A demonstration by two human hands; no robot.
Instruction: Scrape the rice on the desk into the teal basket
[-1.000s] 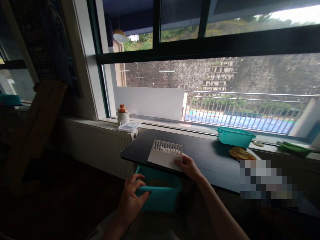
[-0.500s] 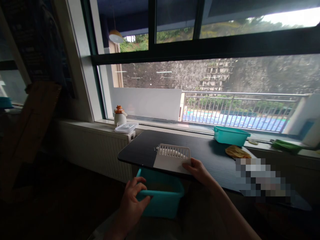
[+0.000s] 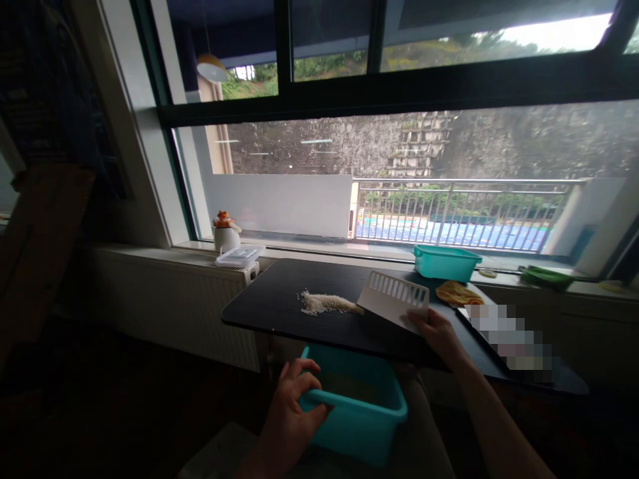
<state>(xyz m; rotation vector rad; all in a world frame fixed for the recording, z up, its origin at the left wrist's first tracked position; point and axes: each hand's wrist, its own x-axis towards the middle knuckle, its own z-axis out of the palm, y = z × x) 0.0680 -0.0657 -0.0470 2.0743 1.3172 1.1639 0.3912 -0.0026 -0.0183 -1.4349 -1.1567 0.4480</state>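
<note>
My left hand [image 3: 298,407] grips the near-left rim of a teal plastic tub [image 3: 354,426] below the table edge, fingers over the lip and thumb outside. Something dull-coloured lies in the bottom, too dark to make out. My right hand [image 3: 435,332] pinches the right end of a flat white slotted scoop [image 3: 392,303], tilted over the dark tabletop, its slots toward the window. A strip of small white grains, like rice [image 3: 327,304], lies on the table left of the scoop, its right end close to the scoop's left edge.
The black table [image 3: 279,286] stands against the windowsill. On its right are a second teal tub [image 3: 444,263], a yellow cloth [image 3: 456,293] and a blurred-out item. A clear plastic case [image 3: 240,255] and a white pot with an orange top [image 3: 226,234] sit on the left ledge.
My right hand has moved the scoop right, off the grains, which now show in full. The tub and my left hand appear lower and further right; the view has shifted too.
</note>
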